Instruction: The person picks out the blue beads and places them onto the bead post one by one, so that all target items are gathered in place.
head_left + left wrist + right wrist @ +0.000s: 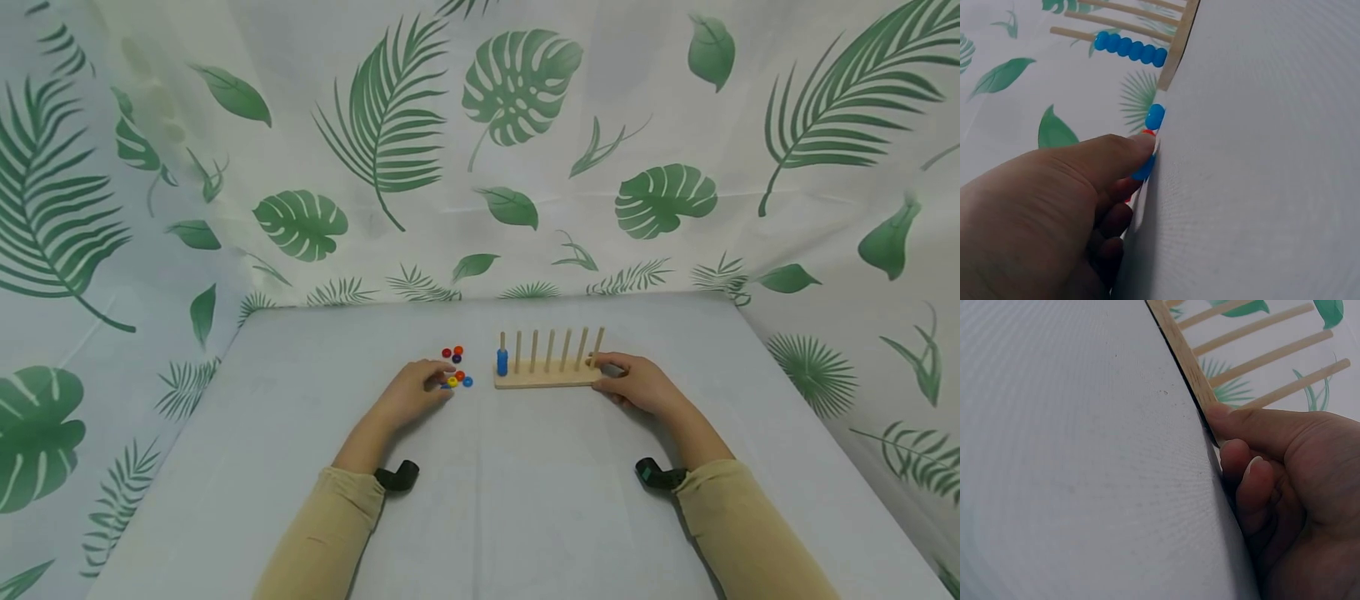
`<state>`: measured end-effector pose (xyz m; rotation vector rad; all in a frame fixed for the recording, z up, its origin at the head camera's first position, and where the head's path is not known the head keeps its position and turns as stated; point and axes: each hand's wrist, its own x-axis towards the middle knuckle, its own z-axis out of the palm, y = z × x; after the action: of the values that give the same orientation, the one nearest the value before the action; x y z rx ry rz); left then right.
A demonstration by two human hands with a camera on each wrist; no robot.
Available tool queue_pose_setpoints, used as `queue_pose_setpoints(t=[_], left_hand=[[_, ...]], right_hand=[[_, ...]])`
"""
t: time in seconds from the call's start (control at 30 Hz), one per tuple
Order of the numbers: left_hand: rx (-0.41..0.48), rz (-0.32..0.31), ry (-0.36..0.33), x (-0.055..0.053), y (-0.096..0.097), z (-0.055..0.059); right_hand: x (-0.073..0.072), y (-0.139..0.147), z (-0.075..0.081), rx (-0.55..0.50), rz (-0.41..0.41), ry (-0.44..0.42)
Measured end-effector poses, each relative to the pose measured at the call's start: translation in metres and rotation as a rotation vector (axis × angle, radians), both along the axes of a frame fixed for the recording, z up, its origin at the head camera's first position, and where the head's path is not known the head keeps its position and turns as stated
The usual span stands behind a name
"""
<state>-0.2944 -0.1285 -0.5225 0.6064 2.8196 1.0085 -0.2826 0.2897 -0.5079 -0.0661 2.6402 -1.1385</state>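
A wooden peg stand (pixel 551 379) with several upright pegs stands on the table; a stack of blue beads (pixel 502 363) fills most of its leftmost peg. My right hand (pixel 636 383) grips the stand's right end, the thumb on the front edge of the base in the right wrist view. To the left of the stand, my left hand (pixel 411 392) is at the loose beads, its thumb and forefinger around a blue bead (pixel 1143 169) that they partly hide. Close to those fingertips lie a yellow bead (pixel 452 382), a red-orange bead (pixel 460 376) and another blue bead (pixel 468 382).
Farther back are a red bead (pixel 447 352), an orange bead (pixel 458 350) and a dark bead (pixel 457 359). A white cloth covers the table (pixel 525 483). Leaf-printed curtain (pixel 555 192) hangs behind and at both sides. Black wrist devices (pixel 400 476) sit at both cuffs.
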Motion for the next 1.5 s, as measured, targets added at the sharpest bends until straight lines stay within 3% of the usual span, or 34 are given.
queue_pose_setpoints(t=[0.27, 0.53, 0.87, 1.5], left_hand=[[-0.005, 0.044, 0.042, 0.0034, 0.0024, -0.0014], [-0.007, 0.043, 0.054, 0.0024, 0.0015, -0.0023], [0.111, 0.118, 0.025, 0.0075, -0.0014, -0.0009], [0.124, 0.123, 0.089, 0.004, -0.0047, -0.002]], right_hand=[[0.0002, -0.0001, 0.0011, 0.004, 0.002, -0.006], [0.0, 0.0001, 0.0035, 0.016, 0.009, -0.004], [0.0013, -0.0006, 0.0012, 0.0, 0.004, -0.003], [0.0011, -0.0009, 0.0008, -0.004, 0.012, 0.006]])
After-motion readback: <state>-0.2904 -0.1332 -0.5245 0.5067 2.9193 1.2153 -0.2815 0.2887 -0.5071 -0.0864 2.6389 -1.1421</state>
